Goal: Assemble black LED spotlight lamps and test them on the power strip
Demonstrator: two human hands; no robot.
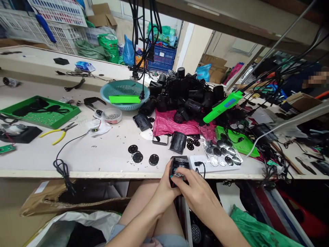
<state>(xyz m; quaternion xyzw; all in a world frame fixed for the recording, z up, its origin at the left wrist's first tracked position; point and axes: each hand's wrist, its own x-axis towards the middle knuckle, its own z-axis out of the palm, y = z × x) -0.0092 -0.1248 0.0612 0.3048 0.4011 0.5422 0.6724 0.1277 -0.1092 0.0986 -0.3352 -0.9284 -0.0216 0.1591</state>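
Observation:
My left hand (pixel 166 192) grips a small black plastic housing (pixel 180 159) at the table's front edge, its open side facing up. Into that opening reach the thumb and fingers of my right hand (pixel 197 190), pinched together. What they hold is mostly hidden; something shiny shows under the fingertips. Just beyond the housing stands a black slotted cover (pixel 178 142). Several black perforated discs (pixel 153 159) lie to the left. To the right, a white power strip (pixel 213 164) with a plugged-in black cord sits beneath round clear lenses (pixel 223 151).
Black lamp bodies and cables (pixel 180 87) are heaped at the back on a pink bag (pixel 169 123). Left stand a teal basket (pixel 124 92), a cup of screws (pixel 112 116), yellow-handled pliers (pixel 59 132) and a green tray (pixel 61 115). Cords hang overhead. Another person is at far right.

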